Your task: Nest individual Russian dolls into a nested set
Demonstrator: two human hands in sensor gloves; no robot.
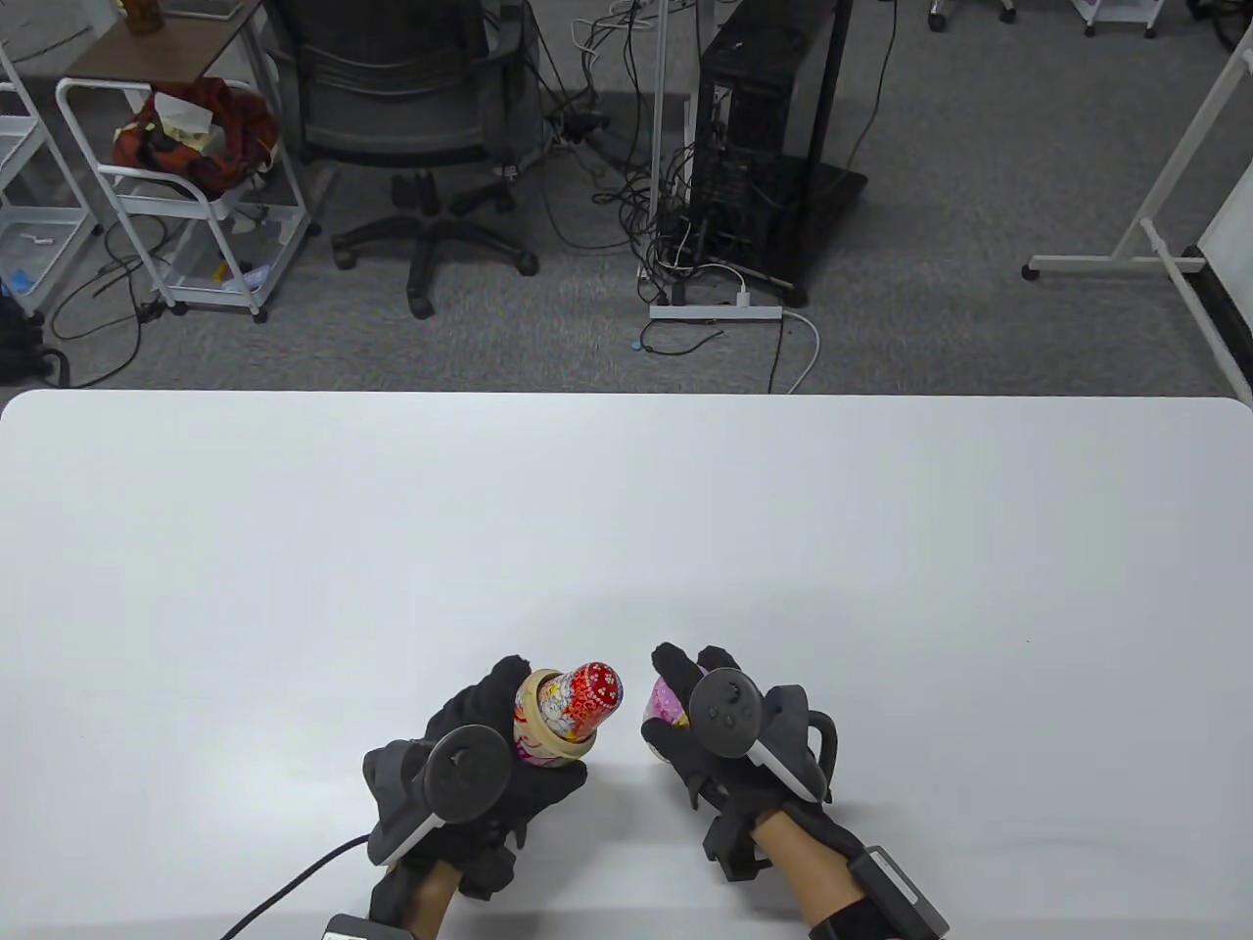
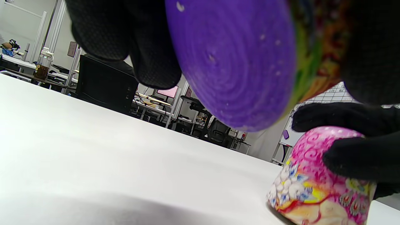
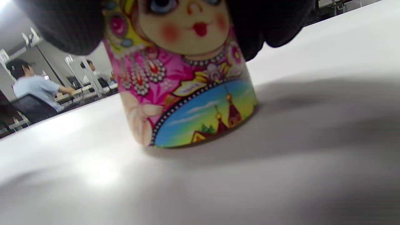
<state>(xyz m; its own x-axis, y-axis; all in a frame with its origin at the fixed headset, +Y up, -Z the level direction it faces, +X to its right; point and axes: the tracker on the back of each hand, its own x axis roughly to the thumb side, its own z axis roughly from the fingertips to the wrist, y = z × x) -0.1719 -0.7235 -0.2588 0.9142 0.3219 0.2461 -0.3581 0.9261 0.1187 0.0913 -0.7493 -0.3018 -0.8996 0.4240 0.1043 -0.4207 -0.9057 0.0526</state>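
Note:
My left hand (image 1: pixel 541 729) grips the lower half of a doll (image 1: pixel 536 734), lifted off the table and tipped to the right. A smaller red doll (image 1: pixel 593 691) sticks out of its open rim. The left wrist view shows this half's purple base (image 2: pixel 231 62) between my left fingers (image 2: pixel 150 47). My right hand (image 1: pixel 666 701) holds the pink upper half of a doll (image 1: pixel 662 701), which stands open end down on the white table (image 1: pixel 626 529). Its painted face shows in the right wrist view (image 3: pixel 187 93) under my right fingers (image 3: pixel 62 25). It also shows in the left wrist view (image 2: pixel 309 187).
The two hands are close together near the table's front edge. A black cable (image 1: pixel 284 896) trails from the left wrist. Beyond the far edge are an office chair (image 1: pixel 411 117), a white cart (image 1: pixel 186 186) and a computer tower (image 1: pixel 754 127).

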